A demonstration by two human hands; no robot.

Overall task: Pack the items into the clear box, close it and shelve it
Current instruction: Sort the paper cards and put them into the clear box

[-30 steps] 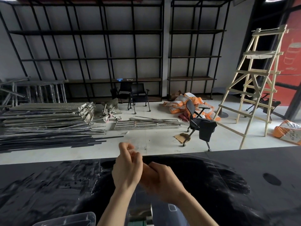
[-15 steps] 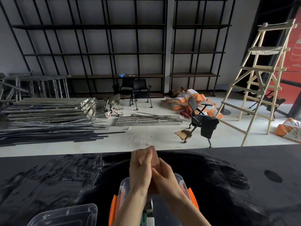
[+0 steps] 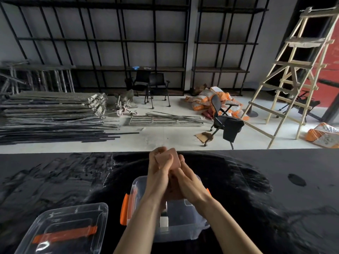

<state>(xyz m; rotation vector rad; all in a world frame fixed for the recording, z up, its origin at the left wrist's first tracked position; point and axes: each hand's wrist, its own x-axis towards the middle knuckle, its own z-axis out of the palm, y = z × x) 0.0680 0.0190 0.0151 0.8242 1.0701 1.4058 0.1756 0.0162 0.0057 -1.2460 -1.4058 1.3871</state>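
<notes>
— Head view: how much is on the black table [image 3: 275,180], and is there room to move?

— Three things. One clear box [image 3: 183,230] sits open at the near middle, an orange latch on each side. One clear lid [image 3: 69,228] with an orange handle lies flat to its left, apart from it, close to the near edge. The table's right half and far left are bare, and its far edge runs just beyond the hands.

— And the third?

— One small pinkish block [image 3: 171,158], held above the box's far rim. The left hand [image 3: 157,176] wraps around it with curled fingers; the right hand [image 3: 190,182] presses against it from the other side, fingers closed.

— Any writing?

— None legible. Something pale sits inside the box; what it is, I cannot tell.
</notes>
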